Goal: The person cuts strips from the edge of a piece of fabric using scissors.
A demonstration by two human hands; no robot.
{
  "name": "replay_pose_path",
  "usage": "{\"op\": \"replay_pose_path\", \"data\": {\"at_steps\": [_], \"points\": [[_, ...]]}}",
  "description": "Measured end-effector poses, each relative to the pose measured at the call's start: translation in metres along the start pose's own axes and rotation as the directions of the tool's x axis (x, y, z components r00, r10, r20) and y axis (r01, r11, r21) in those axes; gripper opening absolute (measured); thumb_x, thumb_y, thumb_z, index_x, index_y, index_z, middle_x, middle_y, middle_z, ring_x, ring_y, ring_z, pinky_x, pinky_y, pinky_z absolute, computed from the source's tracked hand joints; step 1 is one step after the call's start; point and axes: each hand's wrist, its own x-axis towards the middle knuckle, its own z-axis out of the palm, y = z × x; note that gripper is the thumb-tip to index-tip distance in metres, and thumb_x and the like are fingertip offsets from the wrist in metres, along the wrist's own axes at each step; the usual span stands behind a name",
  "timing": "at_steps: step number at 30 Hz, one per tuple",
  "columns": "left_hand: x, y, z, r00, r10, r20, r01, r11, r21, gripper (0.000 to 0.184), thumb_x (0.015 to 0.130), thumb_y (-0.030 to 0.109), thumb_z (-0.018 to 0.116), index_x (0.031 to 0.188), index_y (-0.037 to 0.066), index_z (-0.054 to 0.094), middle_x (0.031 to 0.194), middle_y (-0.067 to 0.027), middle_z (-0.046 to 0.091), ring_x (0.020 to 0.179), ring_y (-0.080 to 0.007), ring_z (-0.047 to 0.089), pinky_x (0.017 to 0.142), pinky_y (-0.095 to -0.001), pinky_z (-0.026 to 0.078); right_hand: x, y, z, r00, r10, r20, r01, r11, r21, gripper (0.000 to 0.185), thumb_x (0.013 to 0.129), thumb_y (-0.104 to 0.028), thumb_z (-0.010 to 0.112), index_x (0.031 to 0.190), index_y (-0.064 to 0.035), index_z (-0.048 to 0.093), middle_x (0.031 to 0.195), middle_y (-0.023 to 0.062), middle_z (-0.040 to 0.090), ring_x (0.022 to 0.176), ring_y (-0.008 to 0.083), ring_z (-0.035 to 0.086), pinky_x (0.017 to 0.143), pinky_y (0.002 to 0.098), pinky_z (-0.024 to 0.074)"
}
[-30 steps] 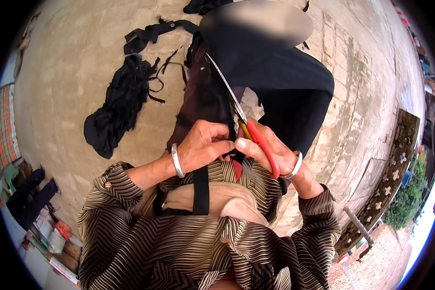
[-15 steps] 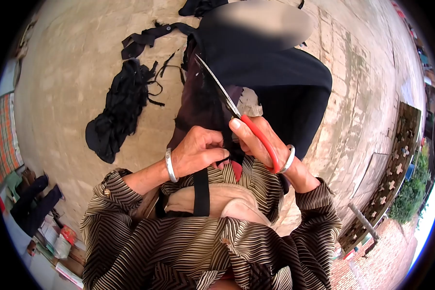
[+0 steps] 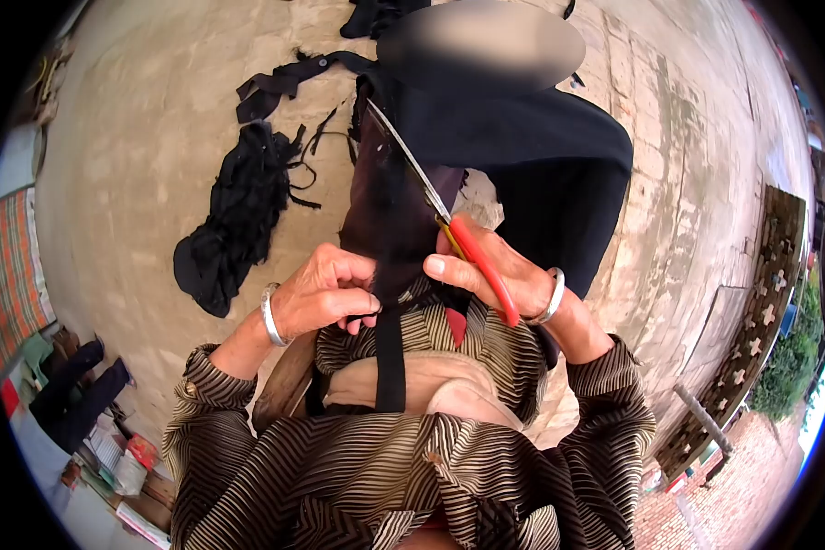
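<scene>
My right hand (image 3: 504, 270) holds scissors (image 3: 474, 252) by their red handles. The blades look closed and point up and left over a dark brown-black cloth (image 3: 374, 197), which reaches to my lap. My left hand (image 3: 325, 291) is closed in a pinch left of the cloth's near end; a small dark bit shows at its fingertips, too small to name. Below it, a black strap (image 3: 390, 367) runs over a beige padded item (image 3: 417, 374) on my lap. Each wrist wears a silver bangle.
Black fabric scraps (image 3: 234, 220) with frayed strips lie on the concrete floor (image 3: 128, 165) to the left. Ahead, a dark-clothed leg (image 3: 522, 128) of another person is close to the cloth. A patterned low wall (image 3: 756, 321) stands at right, a striped cloth (image 3: 16, 266) at far left.
My left hand has moved left, away from the right hand and the cloth's near end, still pinched. The right hand with the scissors has barely moved. The view has shifted slightly.
</scene>
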Motion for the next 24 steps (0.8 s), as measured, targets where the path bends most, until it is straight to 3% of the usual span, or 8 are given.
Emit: {"op": "replay_pose_path", "data": {"at_steps": [3,6,10,15,17,19,21,24], "points": [[-0.006,-0.001,-0.01,1.0,0.006,-0.018,-0.006,1.0,0.023,0.009,0.074,0.001,0.058,0.068,-0.004,0.064,0.063,-0.0088,0.066,0.049,-0.0114,0.06,0.047,-0.0222,0.046,0.006,-0.005,-0.003,0.981,0.187,0.044,-0.19,0.978,0.085,0.068,0.095,-0.055,0.048,0.068,0.007,0.051,0.064,0.0159,0.043,0.063,0.0217,0.046,0.059,0.0381,0.0394],[-0.007,-0.007,-0.027,0.999,-0.004,-0.048,0.012,0.987,0.163,0.013,0.074,0.006,0.06,0.065,-0.002,0.058,0.061,-0.0079,0.063,0.049,-0.0087,0.057,0.044,-0.0222,0.041,0.007,0.001,0.003,0.999,-0.025,-0.028,0.024,1.0,-0.015,0.071,0.093,-0.057,0.049,0.066,0.0083,0.05,0.061,0.017,0.045,0.058,0.0234,0.047,0.056,0.0395,0.0386],[-0.013,-0.003,-0.057,0.97,0.025,-0.242,0.037,0.968,0.247,0.015,0.074,0.006,0.059,0.061,0.001,0.052,0.06,-0.0079,0.062,0.045,-0.0081,0.052,0.042,-0.0212,0.039,-0.013,0.012,0.009,0.995,0.039,0.087,-0.038,0.999,-0.02,0.084,0.079,-0.076,0.055,0.086,0.0079,0.048,0.066,0.0145,0.051,0.068,0.0252,0.06,0.066,0.0355,0.0508],[-0.006,-0.008,-0.08,0.929,0.099,-0.357,0.002,0.963,0.27,0.013,0.075,0.008,0.058,0.067,0.002,0.051,0.061,-0.0053,0.059,0.047,-0.0052,0.047,0.044,-0.0197,0.036,-0.082,0.01,0.001,0.981,0.153,0.119,-0.098,0.922,-0.374,0.072,0.079,-0.066,0.063,0.085,0.0049,0.049,0.066,0.0218,0.057,0.069,0.0371,0.063,0.059,0.0414,0.0483],[0.005,-0.023,-0.091,0.911,0.218,-0.349,0.007,0.841,0.541,0.013,0.077,0.011,0.06,0.077,-0.002,0.058,0.07,-0.0026,0.06,0.058,-0.0057,0.05,0.054,-0.0208,0.04,-0.118,0.036,0.013,0.984,-0.108,-0.144,0.027,0.877,-0.48,0.056,0.078,-0.049,0.07,0.084,0.0031,0.051,0.064,0.021,0.057,0.061,0.0384,0.061,0.055,0.0432,0.0464],[0.013,-0.016,-0.083,0.891,0.314,-0.328,-0.04,0.775,0.631,0.019,0.081,0.011,0.062,0.089,-0.006,0.063,0.078,-0.005,0.063,0.07,-0.0107,0.056,0.063,-0.0254,0.046,-0.145,0.03,0.013,0.941,-0.01,-0.339,-0.143,0.895,-0.424,0.042,0.076,-0.032,0.075,0.087,0.0018,0.052,0.066,0.0196,0.058,0.06,0.0384,0.06,0.054,0.0426,0.0461],[0.027,-0.011,-0.077,0.823,0.39,-0.413,-0.122,0.831,0.543,0.023,0.084,0.015,0.063,0.095,-0.005,0.064,0.085,-0.0032,0.062,0.078,-0.0116,0.057,0.071,-0.027,0.047,-0.159,0.036,0.019,0.761,0.067,-0.645,-0.261,0.942,-0.211,0.034,0.073,-0.014,0.076,0.093,0.0007,0.053,0.071,0.0159,0.06,0.061,0.032,0.059,0.056,0.0371,0.047],[0.054,0.003,-0.077,0.778,0.416,-0.47,-0.26,0.895,0.362,0.033,0.092,0.029,0.06,0.098,-0.003,0.066,0.087,-0.0009,0.062,0.083,-0.0089,0.053,0.079,-0.0249,0.042,-0.167,0.081,0.024,0.437,0.136,-0.889,-0.386,0.921,-0.049,0.028,0.076,-0.011,0.074,0.091,-0.0001,0.054,0.073,0.0127,0.062,0.062,0.0252,0.06,0.06,0.033,0.048]]}}
